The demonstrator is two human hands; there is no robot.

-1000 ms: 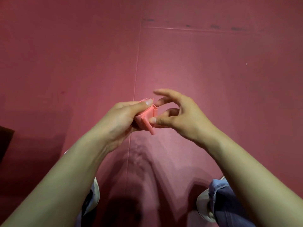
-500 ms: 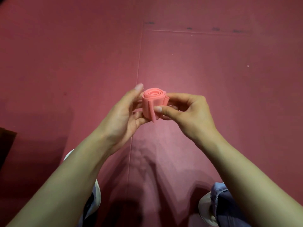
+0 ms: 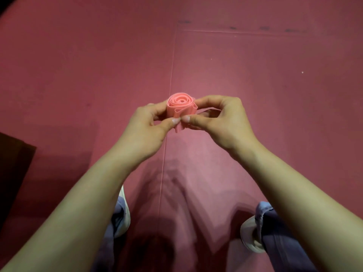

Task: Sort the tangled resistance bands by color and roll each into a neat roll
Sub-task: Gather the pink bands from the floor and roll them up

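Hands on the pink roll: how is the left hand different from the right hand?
The left hand holds the left side of the pink roll; the right hand holds its right side. The left hand's fingers tuck partly behind the roll, while the right hand's knuckles arch up in plain view. Both pinch the roll, thumbs almost meeting in front by the loose end.

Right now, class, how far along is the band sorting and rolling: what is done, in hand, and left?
Done: the pink band is wound into a spiral roll. In hand: the left hand and right hand both pinch it, thumbs meeting where a loose tail hangs. Left: securing that tail; no other bands show on the red mat, so sorting cannot be judged.
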